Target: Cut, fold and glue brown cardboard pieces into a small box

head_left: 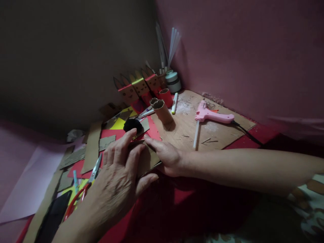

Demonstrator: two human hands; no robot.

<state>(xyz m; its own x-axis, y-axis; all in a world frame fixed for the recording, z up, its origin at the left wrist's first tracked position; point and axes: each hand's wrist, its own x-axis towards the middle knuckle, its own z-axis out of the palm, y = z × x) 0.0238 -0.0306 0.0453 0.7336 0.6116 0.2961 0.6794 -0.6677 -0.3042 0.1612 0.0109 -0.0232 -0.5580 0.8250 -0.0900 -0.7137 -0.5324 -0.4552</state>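
Note:
A brown piece of cardboard (148,159) is between my two hands, above the table's near edge. My right hand (169,156) grips its right side, thumb on top and the other fingers hidden beneath. My left hand (121,168) bends over the left part of the cardboard, its thumb by the near edge; part of the piece is covered by these fingers. Just beyond my left fingertips sits a black fuzzy bundle (132,126). Red-handled scissors (87,187) lie beside my left wrist, blades pointing away.
A pink glue gun (214,116) rests on a wooden board (184,135), its cord running right. Cardboard tubes (164,113), a marker (174,103), box figures with drawn faces (128,94) and a lidded jar (173,81) stand or lie farther back. Cardboard strips (92,148) cover the left.

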